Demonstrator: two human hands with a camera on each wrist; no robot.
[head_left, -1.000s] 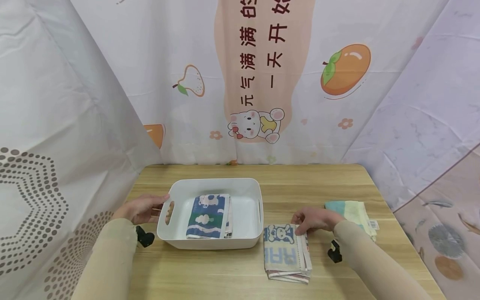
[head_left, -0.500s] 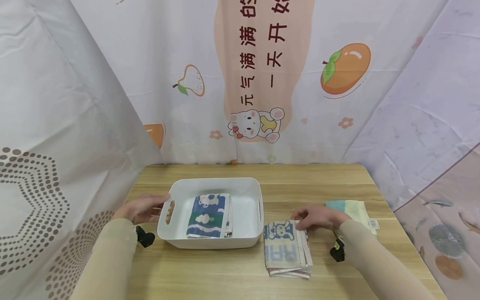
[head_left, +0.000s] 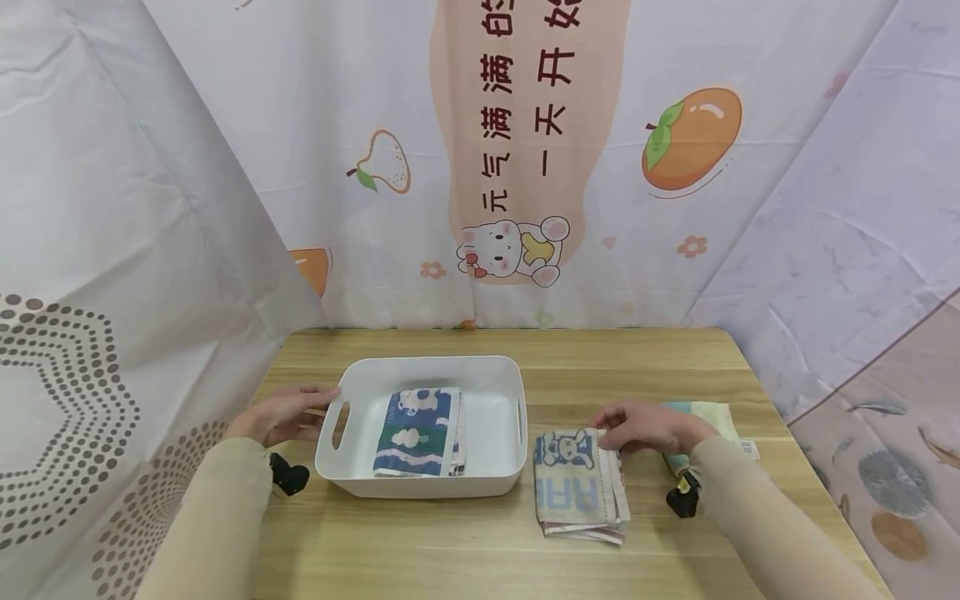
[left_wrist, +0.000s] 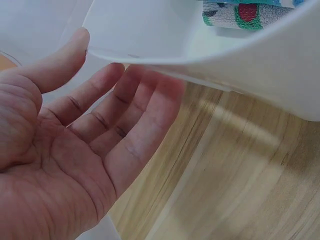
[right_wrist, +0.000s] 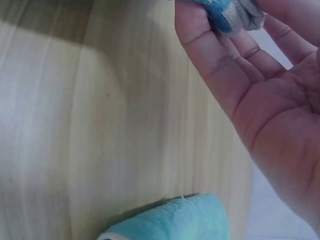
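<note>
Right hand (head_left: 647, 427), the nearer, pinches the far right corner of the beige towel (head_left: 572, 485), its long axis front to back, just right of the white basket (head_left: 420, 488). Left hand (head_left: 291, 414), fingers loosely extended, touches the basket's left end. Clearance above worktop (head_left: 420, 554) indeterminate.

Pale wood-grain tabletop (head_left: 420, 546), rounded at far corners. On it: white rectangular plastic basket (head_left: 420, 488), left; folded teal-and-pale-yellow cloth towel (head_left: 714, 417), right.

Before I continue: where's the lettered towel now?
In the head view, the lettered towel is right of the white basket, its far right corner pinched in the right grip.
</note>
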